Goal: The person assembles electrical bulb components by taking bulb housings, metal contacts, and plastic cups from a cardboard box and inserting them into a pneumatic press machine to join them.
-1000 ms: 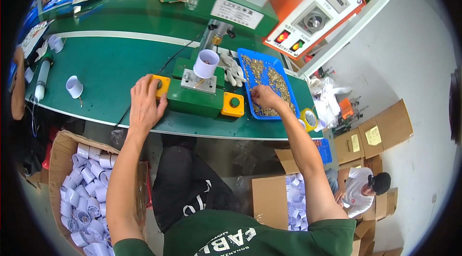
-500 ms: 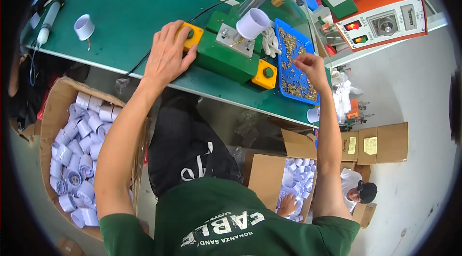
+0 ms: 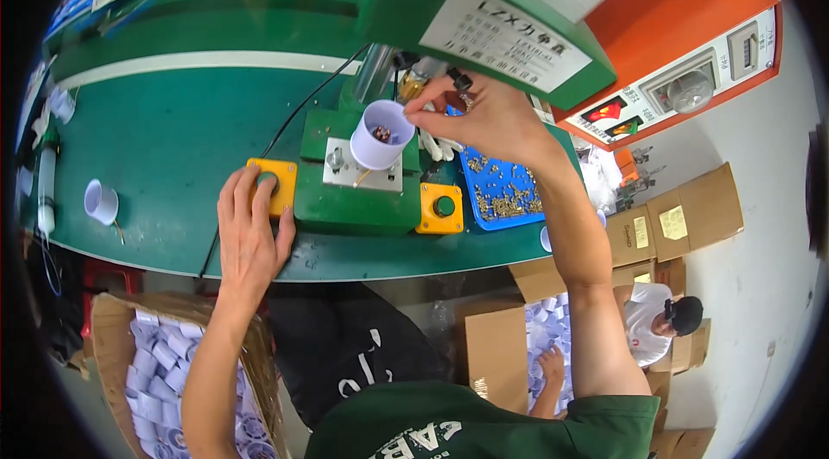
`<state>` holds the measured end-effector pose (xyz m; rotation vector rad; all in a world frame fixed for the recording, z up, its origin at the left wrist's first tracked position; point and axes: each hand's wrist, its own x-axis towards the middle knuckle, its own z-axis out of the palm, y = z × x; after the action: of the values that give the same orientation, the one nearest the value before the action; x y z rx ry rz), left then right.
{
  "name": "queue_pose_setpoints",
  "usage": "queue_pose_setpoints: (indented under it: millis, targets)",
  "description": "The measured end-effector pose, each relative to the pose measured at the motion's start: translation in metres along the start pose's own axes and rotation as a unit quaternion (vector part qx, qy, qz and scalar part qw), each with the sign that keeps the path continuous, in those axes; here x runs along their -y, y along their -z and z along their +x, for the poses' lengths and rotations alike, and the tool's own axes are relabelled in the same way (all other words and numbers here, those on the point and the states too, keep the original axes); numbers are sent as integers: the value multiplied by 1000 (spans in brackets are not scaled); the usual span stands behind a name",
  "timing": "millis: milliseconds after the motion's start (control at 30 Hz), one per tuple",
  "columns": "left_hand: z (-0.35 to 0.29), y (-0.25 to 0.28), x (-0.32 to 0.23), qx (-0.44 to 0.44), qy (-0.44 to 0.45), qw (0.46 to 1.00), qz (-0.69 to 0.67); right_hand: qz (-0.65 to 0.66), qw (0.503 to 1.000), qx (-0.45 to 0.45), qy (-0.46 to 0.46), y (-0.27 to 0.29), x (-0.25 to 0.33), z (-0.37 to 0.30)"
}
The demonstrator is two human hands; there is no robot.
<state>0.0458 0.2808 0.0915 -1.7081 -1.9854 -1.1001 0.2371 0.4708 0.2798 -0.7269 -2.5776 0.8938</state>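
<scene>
A white plastic cup [image 3: 381,138] sits on the metal block [image 3: 341,172] of a green press [image 3: 345,210], with copper-coloured parts inside it. My right hand [image 3: 471,118] is at the cup's right rim, thumb and finger pinched together; whatever is between them is too small to make out. My left hand [image 3: 250,221] lies over the left yellow button box [image 3: 283,191], fingers stretched out and gripping nothing, close to its green button. Under my right wrist, a blue tray [image 3: 468,187] holds many small brass-coloured parts.
The press head [image 3: 484,36] hangs over my right hand. A second yellow button box [image 3: 440,208] is on the press's right. Another white cup [image 3: 101,202] stands at left. Boxes of white cups [image 3: 160,373] are below the bench. Another person [image 3: 656,321] reaches into the right box.
My right hand has moved from above the blue tray leftward to the cup's rim, still pinched. My left hand stays on the button box. The whole view has shifted.
</scene>
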Motion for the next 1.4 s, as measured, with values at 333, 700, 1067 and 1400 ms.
queue_pose_setpoints:
  millis: [333, 700, 1067, 1400]
  targets:
    - [0, -1, 0, 22, 9, 1000, 8, -141, 972, 98, -161, -10, 13, 21]
    - [-2, 0, 3, 12, 14, 1000, -4, -103, 981, 108, -123, -9, 7, 23]
    - [3, -1, -3, 11, 12, 1000, -5, -13, 994, 78, -69, -10, -4, 25]
    - [-3, 4, 1, -14, -25, 999, 18, -64, 959, -270, 51, -55, -76, -80]
